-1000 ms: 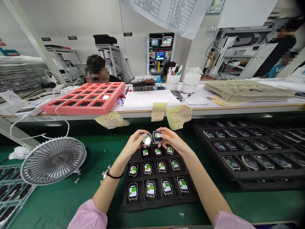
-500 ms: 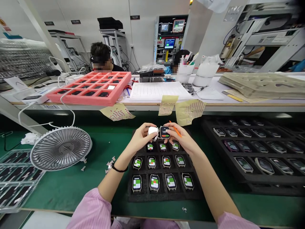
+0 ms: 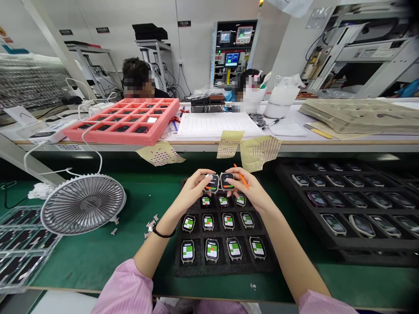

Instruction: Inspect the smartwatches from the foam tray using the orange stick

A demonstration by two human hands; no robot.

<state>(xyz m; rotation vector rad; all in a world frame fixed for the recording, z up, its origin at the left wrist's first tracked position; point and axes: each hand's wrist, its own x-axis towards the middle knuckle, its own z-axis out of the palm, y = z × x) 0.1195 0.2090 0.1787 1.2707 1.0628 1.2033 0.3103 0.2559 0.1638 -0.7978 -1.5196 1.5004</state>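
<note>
Black tray [image 3: 225, 269] of lit watches [image 3: 212, 250] sat nearest; above its far rows, left hand [image 3: 196, 185] had fingers closed on left watch [image 3: 213, 183], right hand [image 3: 250, 188] on right watch [image 3: 225, 177] plus orange stick [image 3: 241, 176]. Watches held just beside each other, so a slip could've knocked them together; stick could've loosened right grip.

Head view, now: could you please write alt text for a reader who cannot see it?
A person's left hand and right hand each hold a watch above a black tray of watches with lit screens; the right also holds an orange stick. A grey fan is at left, another watch tray at right.
</note>
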